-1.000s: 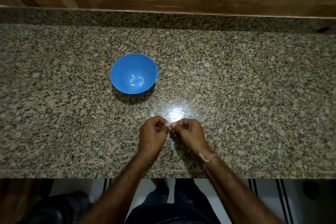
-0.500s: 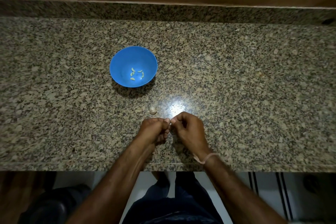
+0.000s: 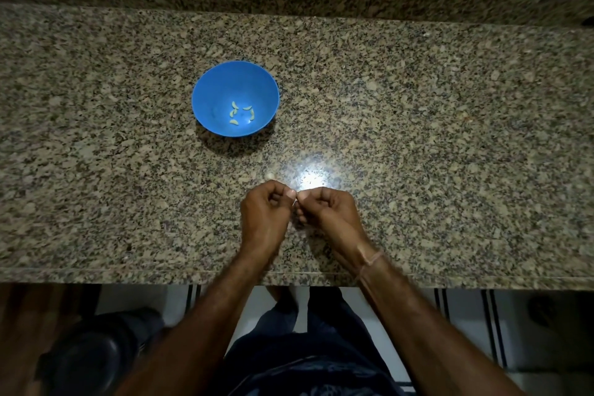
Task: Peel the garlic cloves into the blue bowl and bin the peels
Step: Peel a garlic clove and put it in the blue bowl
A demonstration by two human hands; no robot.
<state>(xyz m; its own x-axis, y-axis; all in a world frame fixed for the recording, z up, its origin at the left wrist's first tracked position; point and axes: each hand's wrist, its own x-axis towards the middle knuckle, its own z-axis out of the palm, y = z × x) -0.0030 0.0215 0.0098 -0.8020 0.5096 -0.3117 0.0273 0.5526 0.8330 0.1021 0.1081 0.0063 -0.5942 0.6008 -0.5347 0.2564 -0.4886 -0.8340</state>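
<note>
Head cam looking straight down, and both hands are bunched up together near the front edge of the granite counter (image 3: 450,138). The left hand (image 3: 263,212) and right hand (image 3: 328,212) have their fingers curled in, with thumb and fingertips meeting in the middle. They're pinching a garlic clove (image 3: 295,201) between them. Only a tiny pale sliver of it shows where the two pinches touch, so I can't tell how much skin is on it.

Just beyond the left hand's knuckles, nearly touching them, a loose clove (image 3: 270,176) sits on the stone. Right beside that, past the right hand, there's a bright glare spot (image 3: 310,178) from the light.

The blue bowl (image 3: 205,100) is further out from the pinch, away from the person and off to the left-hand side, well apart from both hands. It's standing upright with a few peeled cloves (image 3: 241,112) lying in the bottom.

There's a thin wristband (image 3: 369,262) on the right wrist, back behind the grip. Down on the floor under the left forearm is a dark rounded thing (image 3: 86,357), too murky to say what it is
</note>
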